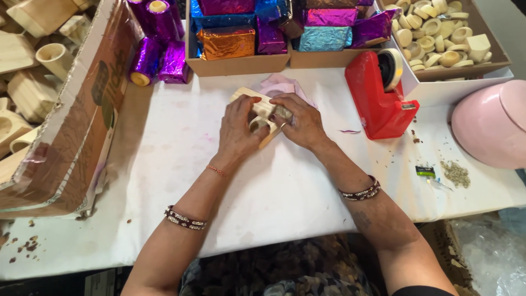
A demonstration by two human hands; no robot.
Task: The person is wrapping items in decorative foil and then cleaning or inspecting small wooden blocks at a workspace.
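Wooden block [262,114], held in both hands on white surface [274,186].
Left hand [239,131] fingers clasp its 9 o'clock side; right hand [300,120] fingers pinch its 3 o'clock end, wrists bent inward.

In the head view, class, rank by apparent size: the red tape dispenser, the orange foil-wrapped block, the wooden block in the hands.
1. Red tape dispenser, clearly largest.
2. Orange foil-wrapped block.
3. Wooden block, though the left hand and right hand hide part of it, so the last two are uncertain.

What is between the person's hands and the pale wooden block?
Nothing visible. The left hand and right hand both touch the pale wooden block directly, on the white table.
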